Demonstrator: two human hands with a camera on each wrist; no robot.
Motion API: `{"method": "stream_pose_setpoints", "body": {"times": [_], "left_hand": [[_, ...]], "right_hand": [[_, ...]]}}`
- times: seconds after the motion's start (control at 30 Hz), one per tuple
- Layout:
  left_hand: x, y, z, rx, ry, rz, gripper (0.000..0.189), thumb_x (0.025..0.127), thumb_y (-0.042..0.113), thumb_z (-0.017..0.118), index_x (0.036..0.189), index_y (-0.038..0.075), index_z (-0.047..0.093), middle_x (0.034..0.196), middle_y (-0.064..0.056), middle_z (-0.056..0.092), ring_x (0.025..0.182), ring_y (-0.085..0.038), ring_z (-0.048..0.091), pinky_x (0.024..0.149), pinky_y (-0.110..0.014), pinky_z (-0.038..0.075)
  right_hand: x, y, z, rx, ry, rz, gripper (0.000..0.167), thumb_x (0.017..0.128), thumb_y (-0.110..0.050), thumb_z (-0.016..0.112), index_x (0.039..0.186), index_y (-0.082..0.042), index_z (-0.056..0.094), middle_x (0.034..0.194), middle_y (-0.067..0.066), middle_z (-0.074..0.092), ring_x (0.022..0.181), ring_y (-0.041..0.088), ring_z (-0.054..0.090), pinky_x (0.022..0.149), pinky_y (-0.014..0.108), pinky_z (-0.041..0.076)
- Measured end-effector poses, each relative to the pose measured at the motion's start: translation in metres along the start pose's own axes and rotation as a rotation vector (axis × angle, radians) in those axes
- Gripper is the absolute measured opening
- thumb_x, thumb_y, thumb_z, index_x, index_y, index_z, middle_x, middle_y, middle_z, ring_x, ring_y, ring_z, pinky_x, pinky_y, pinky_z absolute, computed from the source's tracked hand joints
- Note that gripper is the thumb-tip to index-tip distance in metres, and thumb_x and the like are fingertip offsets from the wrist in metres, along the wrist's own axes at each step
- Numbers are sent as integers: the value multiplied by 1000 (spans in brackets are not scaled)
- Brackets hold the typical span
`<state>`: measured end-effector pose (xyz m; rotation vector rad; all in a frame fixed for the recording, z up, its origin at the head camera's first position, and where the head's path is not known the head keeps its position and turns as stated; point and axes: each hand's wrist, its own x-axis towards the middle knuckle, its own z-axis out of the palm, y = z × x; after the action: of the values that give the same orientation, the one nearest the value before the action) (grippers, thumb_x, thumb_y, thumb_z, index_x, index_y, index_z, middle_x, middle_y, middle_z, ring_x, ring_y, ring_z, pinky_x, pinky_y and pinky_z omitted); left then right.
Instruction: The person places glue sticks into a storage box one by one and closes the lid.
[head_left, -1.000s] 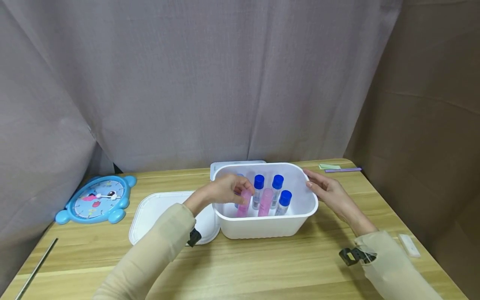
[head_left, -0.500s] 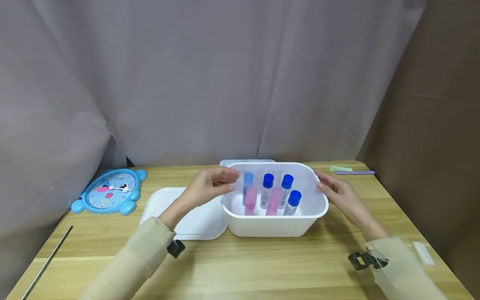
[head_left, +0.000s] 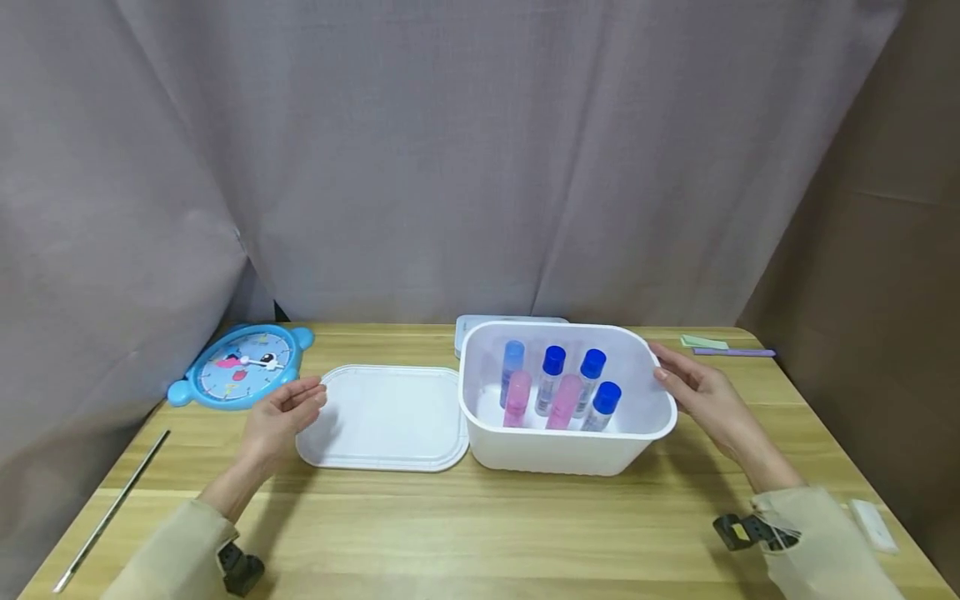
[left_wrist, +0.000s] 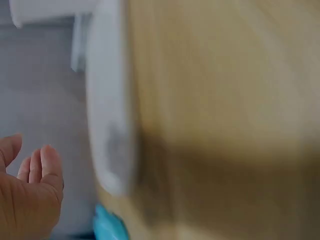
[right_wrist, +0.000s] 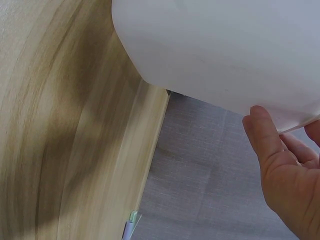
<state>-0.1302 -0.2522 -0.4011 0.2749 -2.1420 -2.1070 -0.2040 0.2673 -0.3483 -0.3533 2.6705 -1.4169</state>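
Note:
A white plastic box (head_left: 562,450) stands on the table, holding several upright small bottles. Some are clear with dark blue caps (head_left: 554,360), one has a light blue cap (head_left: 513,354), and two are pink bottles (head_left: 517,400). My right hand (head_left: 708,404) grips the box's right rim, fingers along the outer wall and thumb over the edge; the right wrist view shows this hand (right_wrist: 287,165) against the wall. Nothing is in my left hand (head_left: 273,425), which hovers by the left end of a flat white lid (head_left: 382,417), fingers loosely bent.
A blue animal-shaped clock (head_left: 243,367) lies at the back left, with a thin metal rod (head_left: 112,510) nearer the front. Behind the box lies a pale flat item (head_left: 480,322). At right are a purple pen (head_left: 735,352), a green strip (head_left: 703,342) and a white block (head_left: 872,525).
My left hand has let go of a pink bottle inside the box and moved left, out past the lid. The right hand stays on the rim. The head view has shifted left.

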Motion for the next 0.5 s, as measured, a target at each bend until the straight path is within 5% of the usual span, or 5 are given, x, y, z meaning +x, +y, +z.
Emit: {"method": "stream_pose_setpoints", "body": {"times": [0.2, 0.5], "left_hand": [[-5, -20, -29, 86, 37, -34, 51, 91, 8, 61, 131, -16, 40, 84, 23, 64, 84, 7, 60, 75, -12, 52], [-6, -32, -36, 178, 58, -132, 56, 91, 12, 62, 134, -15, 38, 88, 16, 63, 81, 8, 56, 73, -11, 51]], "right_hand": [[1, 1, 0, 29, -7, -9, 63, 99, -39, 43, 148, -5, 25, 146, 25, 34, 109, -6, 47, 83, 16, 52], [1, 1, 0, 9, -6, -6, 62, 100, -39, 42, 148, -4, 24, 147, 25, 32, 128, 37, 40, 84, 17, 51]]}}
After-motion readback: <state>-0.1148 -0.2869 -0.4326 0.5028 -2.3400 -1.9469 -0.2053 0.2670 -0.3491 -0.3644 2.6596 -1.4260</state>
